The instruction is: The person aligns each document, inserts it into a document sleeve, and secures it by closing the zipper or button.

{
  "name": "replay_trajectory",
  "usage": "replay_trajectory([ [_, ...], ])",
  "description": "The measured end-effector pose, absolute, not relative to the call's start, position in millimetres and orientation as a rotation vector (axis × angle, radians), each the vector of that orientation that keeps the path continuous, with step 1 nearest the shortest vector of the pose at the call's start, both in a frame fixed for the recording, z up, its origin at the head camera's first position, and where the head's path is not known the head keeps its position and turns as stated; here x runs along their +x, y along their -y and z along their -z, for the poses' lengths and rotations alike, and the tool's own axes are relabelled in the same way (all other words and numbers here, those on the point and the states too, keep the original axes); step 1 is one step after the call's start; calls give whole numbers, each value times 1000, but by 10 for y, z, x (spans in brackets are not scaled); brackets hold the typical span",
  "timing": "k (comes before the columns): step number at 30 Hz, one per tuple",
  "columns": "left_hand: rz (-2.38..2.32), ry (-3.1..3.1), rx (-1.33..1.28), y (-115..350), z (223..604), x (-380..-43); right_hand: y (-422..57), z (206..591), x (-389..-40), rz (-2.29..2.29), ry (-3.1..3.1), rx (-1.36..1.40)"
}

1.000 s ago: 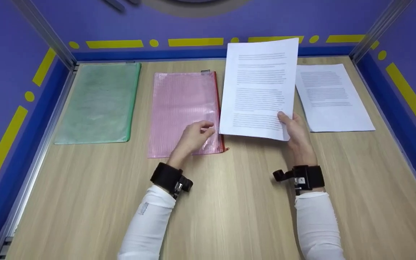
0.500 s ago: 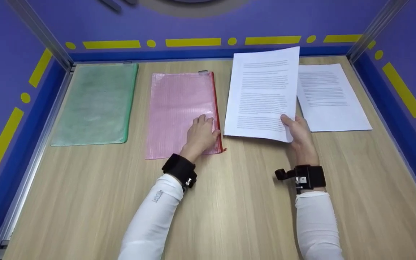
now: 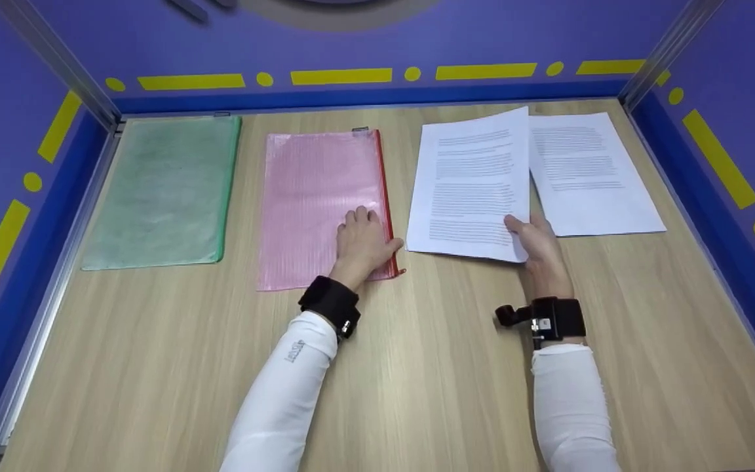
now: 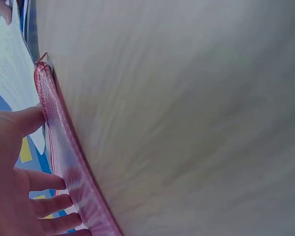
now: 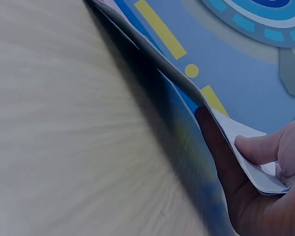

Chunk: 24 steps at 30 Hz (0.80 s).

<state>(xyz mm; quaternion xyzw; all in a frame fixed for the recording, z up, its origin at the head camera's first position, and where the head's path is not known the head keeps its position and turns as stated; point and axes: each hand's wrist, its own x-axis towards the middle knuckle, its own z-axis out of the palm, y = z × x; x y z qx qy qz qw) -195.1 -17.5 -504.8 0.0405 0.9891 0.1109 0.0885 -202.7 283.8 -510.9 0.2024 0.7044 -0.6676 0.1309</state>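
Observation:
A pink zip document pouch (image 3: 318, 177) with a red zipper edge lies flat in the head view. My left hand (image 3: 360, 244) rests on its lower right part, fingers spread and the thumb across the zipper edge. The left wrist view has the hand's fingertips (image 4: 64, 200) touching the pouch. My right hand (image 3: 543, 252) grips several printed sheets (image 3: 472, 183) at their lower right corner, thumb on top and fingers underneath. In the right wrist view the sheets (image 5: 243, 147) are tilted, their right side raised off the table.
At the left lies a green zip pouch (image 3: 164, 190). A second stack of printed paper (image 3: 597, 174) lies at the right, partly covered by the held sheets. Purple walls (image 3: 351, 39) enclose the wooden table (image 3: 443, 380) at the back and sides.
My left hand has come down from above the pink pouch's right edge to rest on it, fingers spreading. The sheets in my right hand have lowered toward the table.

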Motion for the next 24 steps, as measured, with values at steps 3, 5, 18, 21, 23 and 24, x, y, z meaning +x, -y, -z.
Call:
replay_trajectory([
  [3, -325, -2955, 95, 184, 5044, -1950, -2836, 5114, -2037, 1903, -2073, 587],
  [5, -322, -2966, 74, 191, 5039, -1947, -2838, 5114, -2045, 1863, -2108, 593],
  [18, -268, -3016, 3, 237, 5026, -1927, -2830, 5074, -2041, 1834, -2134, 564],
  [21, -255, -3025, 16, 258, 5024, -1920, -2827, 5078, -2044, 1878, -2097, 541],
  [23, -252, -3031, 23, 271, 5020, -1917, -2827, 5078, -2046, 1896, -2080, 527],
  [24, -257, -3034, 27, 275, 5017, -1917, -2828, 5078, -2046, 1901, -2077, 523],
])
